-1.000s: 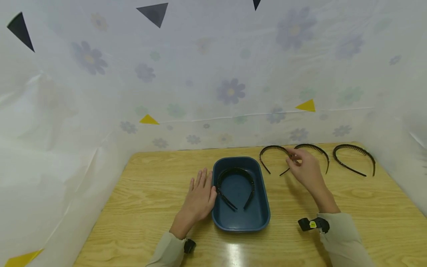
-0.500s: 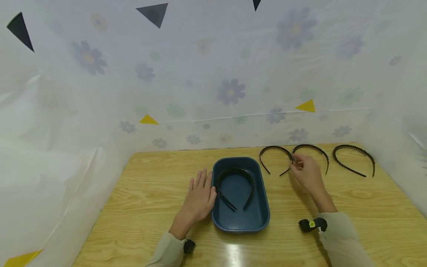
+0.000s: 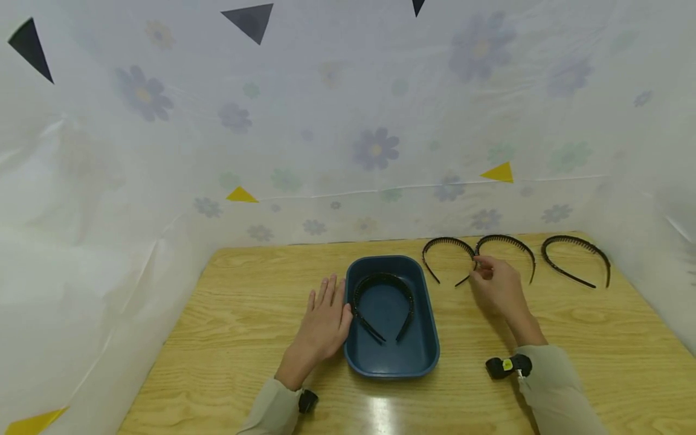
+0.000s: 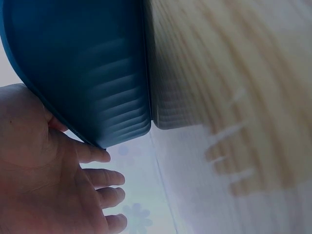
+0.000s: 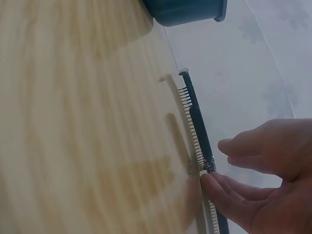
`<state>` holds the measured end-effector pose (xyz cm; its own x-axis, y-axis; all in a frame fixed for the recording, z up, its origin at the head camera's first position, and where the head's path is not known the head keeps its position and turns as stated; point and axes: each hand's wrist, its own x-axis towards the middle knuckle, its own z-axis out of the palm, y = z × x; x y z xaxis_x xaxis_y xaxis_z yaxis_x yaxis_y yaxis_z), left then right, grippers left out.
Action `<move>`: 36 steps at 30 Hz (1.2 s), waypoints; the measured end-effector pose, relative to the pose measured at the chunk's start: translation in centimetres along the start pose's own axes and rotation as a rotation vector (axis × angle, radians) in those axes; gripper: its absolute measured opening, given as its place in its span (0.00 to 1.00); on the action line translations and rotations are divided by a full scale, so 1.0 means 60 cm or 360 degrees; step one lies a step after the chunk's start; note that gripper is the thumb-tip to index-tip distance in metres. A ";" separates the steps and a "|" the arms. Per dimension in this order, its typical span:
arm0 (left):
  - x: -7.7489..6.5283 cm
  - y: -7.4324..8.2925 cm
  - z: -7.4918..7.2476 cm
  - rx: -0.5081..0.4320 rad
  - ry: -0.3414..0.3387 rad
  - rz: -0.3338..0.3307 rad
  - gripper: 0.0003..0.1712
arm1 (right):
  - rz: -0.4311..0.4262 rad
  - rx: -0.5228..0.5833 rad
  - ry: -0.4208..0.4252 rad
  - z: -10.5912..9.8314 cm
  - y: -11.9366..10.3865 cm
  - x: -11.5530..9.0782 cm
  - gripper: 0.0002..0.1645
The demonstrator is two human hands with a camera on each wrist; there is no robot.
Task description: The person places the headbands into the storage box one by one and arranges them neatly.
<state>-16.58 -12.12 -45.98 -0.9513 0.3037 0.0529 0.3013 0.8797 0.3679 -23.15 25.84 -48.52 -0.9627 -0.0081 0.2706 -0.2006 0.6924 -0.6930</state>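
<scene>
A dark blue rectangular tub (image 3: 391,362) stands on the wooden table, with black headbands (image 3: 410,302) lying inside. My left hand (image 3: 321,326) rests flat along its left wall, fingers straight; in the left wrist view the thumb and a finger touch the rim. At the back right, my right hand (image 3: 500,287) is where the left toothed black headband (image 3: 448,240) and the middle headband (image 3: 508,238) meet. In the right wrist view, one fingertip overlaps the edge of a headband (image 5: 197,122), with the thumb apart from it. My hand hides the middle headband's left leg.
Another black headband (image 3: 576,240) lies at the far right of the table (image 3: 261,302). White flower-printed sheeting (image 3: 326,151) encloses the table at the back and sides, close behind the headbands.
My right hand has drawn slightly down and to the right off the left headband, so more of the middle headband's left side shows. The left hand and tub have stayed put.
</scene>
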 end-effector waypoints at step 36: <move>0.000 0.000 0.002 0.0009 0.0023 0.0007 0.34 | 0.0190 0.0021 -0.0270 -0.010 -0.003 0.003 0.24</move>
<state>-16.55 -12.10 -46.11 -0.9508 0.3024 0.0679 0.3059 0.8804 0.3625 -23.20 26.11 -47.94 -0.9963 -0.0489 0.0702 -0.0846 0.6863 -0.7224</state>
